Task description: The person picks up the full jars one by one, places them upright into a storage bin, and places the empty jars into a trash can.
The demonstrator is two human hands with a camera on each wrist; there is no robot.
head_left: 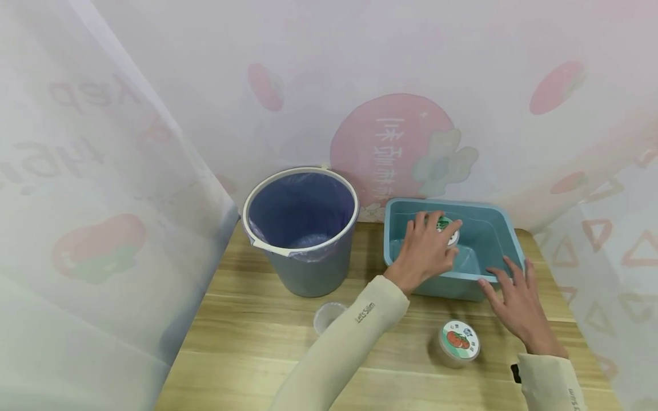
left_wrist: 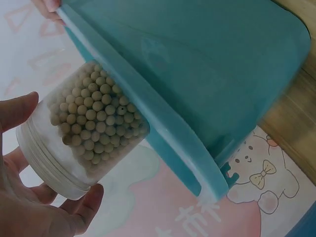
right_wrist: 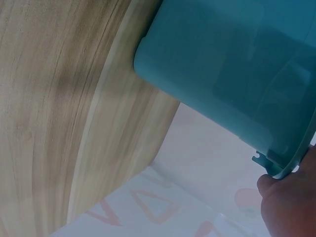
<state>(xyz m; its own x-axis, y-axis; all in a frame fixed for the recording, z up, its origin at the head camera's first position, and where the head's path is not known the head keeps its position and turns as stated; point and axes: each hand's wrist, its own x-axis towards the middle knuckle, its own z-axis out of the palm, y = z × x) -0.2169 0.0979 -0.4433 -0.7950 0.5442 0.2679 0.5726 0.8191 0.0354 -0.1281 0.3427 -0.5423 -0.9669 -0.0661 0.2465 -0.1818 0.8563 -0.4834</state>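
Left hand (head_left: 424, 254) reaches into the teal bin (head_left: 501, 228) at the table's (head_left: 247, 337) back right, fingers and thumb curled round a clear jar (head_left: 446, 229); the left wrist view shows the jar (left_wrist: 84, 143) full of small tan beads, thumb on one side, fingers on the other, jar just beside the bin's rim (left_wrist: 163, 138). Jar sits over the bin's inside, near its back wall; whether it touches the bin floor cannot be told. Right hand (head_left: 514, 299) rests on the bin's front right rim, fingers straight and spread, holding nothing; in the right wrist view only a fingertip (right_wrist: 286, 207) shows, against the bin's lip (right_wrist: 284, 170). Bin sits close to the right edge and against the back curtain (head_left: 390, 142). A second jar (head_left: 459, 342) with a tomato label on its lid stands on the table just in front of the bin, between the two arms, apart from both hands. A small clear cup (head_left: 328, 315) stands near the table's middle, just left of the left sleeve (head_left: 349, 342) and in front of the bucket (head_left: 300, 228). Grey bucket with a blue liner stands at the back left, apart from the bin. White printed curtains close off the left, back and right sides.
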